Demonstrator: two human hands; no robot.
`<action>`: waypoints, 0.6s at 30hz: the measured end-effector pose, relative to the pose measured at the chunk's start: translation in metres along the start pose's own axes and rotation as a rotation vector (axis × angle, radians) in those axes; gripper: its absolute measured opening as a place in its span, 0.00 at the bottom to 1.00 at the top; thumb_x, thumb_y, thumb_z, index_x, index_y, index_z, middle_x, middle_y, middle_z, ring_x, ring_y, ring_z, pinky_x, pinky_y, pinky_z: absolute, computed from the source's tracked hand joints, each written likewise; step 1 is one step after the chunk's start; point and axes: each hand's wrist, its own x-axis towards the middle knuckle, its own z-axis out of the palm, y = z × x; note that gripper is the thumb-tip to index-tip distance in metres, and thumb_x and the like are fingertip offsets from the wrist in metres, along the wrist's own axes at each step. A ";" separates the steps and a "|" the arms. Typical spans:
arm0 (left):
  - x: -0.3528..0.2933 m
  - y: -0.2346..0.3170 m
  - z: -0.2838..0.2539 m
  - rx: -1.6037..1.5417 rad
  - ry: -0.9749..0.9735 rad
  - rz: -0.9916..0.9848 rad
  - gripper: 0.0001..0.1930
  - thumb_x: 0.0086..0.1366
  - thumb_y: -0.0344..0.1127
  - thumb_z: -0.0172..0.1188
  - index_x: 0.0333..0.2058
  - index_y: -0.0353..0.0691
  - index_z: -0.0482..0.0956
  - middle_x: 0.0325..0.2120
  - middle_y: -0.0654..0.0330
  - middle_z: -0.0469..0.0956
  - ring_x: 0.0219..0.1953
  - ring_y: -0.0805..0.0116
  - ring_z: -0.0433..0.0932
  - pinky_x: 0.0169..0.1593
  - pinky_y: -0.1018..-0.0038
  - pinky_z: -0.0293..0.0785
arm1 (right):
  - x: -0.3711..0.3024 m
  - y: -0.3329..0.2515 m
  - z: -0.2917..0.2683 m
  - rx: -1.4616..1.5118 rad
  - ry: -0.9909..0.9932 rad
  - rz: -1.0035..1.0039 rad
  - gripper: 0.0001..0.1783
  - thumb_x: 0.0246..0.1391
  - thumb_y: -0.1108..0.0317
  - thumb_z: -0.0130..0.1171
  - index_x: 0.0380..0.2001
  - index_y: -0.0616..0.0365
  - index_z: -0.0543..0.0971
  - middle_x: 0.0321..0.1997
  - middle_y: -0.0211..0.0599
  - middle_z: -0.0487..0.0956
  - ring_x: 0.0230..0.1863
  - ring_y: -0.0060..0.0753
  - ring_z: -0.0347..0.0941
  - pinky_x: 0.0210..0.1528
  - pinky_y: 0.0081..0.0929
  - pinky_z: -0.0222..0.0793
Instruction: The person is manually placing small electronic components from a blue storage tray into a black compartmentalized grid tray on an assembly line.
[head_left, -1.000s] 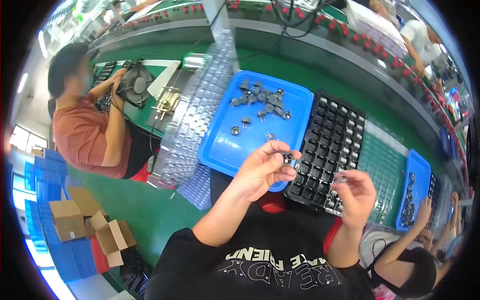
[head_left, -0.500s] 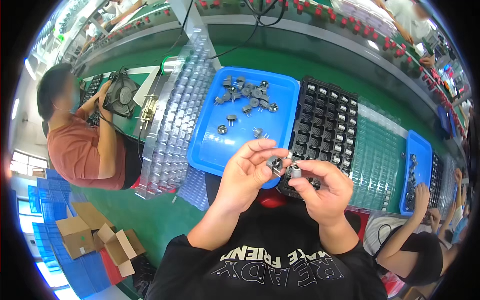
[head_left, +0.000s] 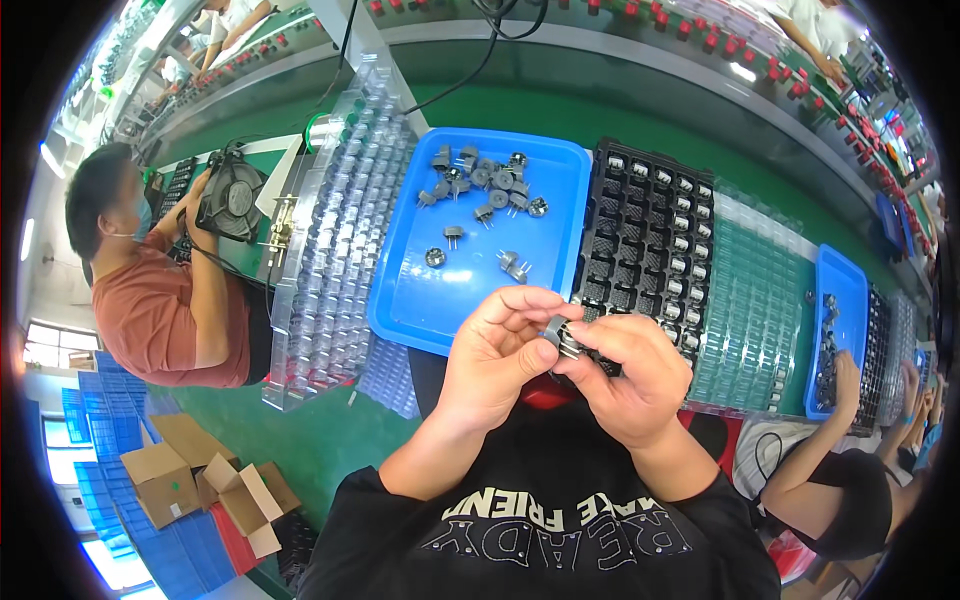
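My left hand (head_left: pixel 490 365) pinches a round grey plug-like part (head_left: pixel 556 330) with metal pins between thumb and fingers. Against it, my right hand (head_left: pixel 640 385) is closed, thumb and forefinger meeting at the pins. Its fingers mostly hide the small grey cylinder seen in them a moment earlier. Both hands are over the near edge of a blue tray (head_left: pixel 425 305), where several similar grey pinned parts (head_left: pixel 490 178) lie loose. Right of that stands a black tray (head_left: pixel 628 225) with cells, some holding small silvery cylinders (head_left: pixel 682 222).
Stacked clear plastic trays stand left (head_left: pixel 340 220) and right (head_left: pixel 750 310). A co-worker at left (head_left: pixel 175 290) handles a black fan (head_left: pixel 232 200). Another person's arm (head_left: pixel 815 440) reaches to a second blue tray (head_left: pixel 845 275). Open cardboard boxes (head_left: pixel 160 480) lie at lower left.
My right hand has moved left and up against the part in my left hand, covering the small cylinder. The whole view has shifted slightly.
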 end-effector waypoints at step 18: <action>0.048 0.019 -0.085 1.951 0.408 0.259 0.32 0.57 0.28 0.72 0.61 0.40 0.74 0.54 0.50 0.78 0.57 0.48 0.75 0.59 0.57 0.73 | -0.032 0.039 -0.106 -0.404 -0.084 0.553 0.06 0.48 0.80 0.67 0.30 0.63 0.81 0.36 0.39 0.83 0.38 0.35 0.80 0.43 0.29 0.75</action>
